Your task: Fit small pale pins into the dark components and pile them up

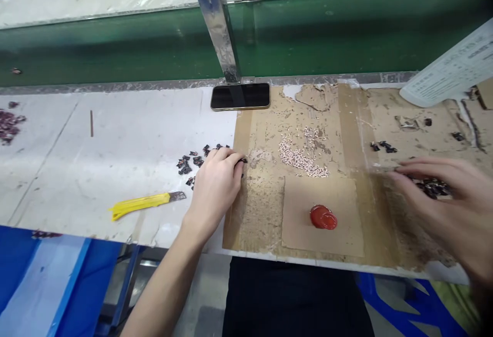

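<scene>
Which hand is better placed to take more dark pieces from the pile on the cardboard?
Right, probably: the right hand curves over the dark pile. The left hand is far from it, at the other edge of the cardboard, and seems to pinch a piece.

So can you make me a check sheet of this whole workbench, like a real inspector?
surface: white bench top, partly covered by worn brown cardboard.
job's things: small dark pieces scattered; dark heap.
clutter: yellow utility knife, black smartphone, pale pink grains, shiny red blob, printed white paper.
hands: left hand curled at a dark piece; right hand open, over the heap.
cables: nothing seen.
surroundings: green panel, steel post.
</scene>
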### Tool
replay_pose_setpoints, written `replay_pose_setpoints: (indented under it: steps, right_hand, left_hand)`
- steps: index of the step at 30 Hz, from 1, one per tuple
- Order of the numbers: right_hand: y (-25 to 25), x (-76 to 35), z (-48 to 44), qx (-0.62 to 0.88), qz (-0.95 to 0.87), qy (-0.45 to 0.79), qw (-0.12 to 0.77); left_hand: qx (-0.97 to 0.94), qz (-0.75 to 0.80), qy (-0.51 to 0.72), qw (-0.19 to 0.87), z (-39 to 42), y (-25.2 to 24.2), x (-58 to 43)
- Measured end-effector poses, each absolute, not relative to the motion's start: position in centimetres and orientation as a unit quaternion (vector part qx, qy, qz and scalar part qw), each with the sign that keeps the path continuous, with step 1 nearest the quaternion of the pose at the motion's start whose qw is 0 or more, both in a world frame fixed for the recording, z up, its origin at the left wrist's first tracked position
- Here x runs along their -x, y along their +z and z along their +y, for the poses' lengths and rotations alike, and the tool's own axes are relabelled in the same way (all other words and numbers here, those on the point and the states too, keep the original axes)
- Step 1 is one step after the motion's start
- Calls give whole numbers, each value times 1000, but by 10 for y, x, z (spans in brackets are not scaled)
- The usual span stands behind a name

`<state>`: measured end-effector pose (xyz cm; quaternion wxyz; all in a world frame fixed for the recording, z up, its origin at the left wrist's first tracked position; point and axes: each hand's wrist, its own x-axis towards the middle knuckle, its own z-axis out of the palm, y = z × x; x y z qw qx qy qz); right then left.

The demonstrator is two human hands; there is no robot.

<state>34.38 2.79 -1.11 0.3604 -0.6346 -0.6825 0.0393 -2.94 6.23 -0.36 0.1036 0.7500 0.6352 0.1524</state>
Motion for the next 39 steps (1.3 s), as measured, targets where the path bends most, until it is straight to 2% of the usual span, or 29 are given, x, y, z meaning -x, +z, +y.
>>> replay_pose_setpoints:
  steps: [3, 8, 12, 16, 20, 23, 27, 29, 33, 39]
  right_hand:
    - [0, -291, 51, 532, -794, 65, 287]
    - [-5, -244, 77, 502, -843, 100, 164]
    - [-8, -237, 80, 504, -846, 105, 141]
    - [-7, -237, 80, 514, -833, 107, 175]
    - [-3, -242, 76, 540, -781, 159, 271]
    - [2, -253, 66, 575, -680, 262, 372]
    - [8, -263, 41, 529, -510, 489, 470]
    - [12, -262, 27, 494, -470, 558, 474]
    - [19, -255, 6, 458, -450, 614, 460]
    - [21, -257, -11, 520, -489, 523, 466]
  left_hand:
    - [-746, 638, 161, 105, 61, -2, 30]
    - [-725, 646, 210, 118, 58, -2, 33]
    - [-701, 654, 250, 138, 54, -1, 33]
    - [-678, 658, 289, 155, 50, 1, 32]
    - [-643, 644, 355, 215, 40, 6, 28]
    - [-627, 605, 406, 276, 27, 15, 17]
    - [-651, 520, 448, 324, 8, 28, -18]
    - [-671, 477, 467, 323, 1, 33, -37]
    - [-696, 435, 475, 318, -4, 35, -61]
    - [-755, 404, 425, 294, -1, 28, -59]
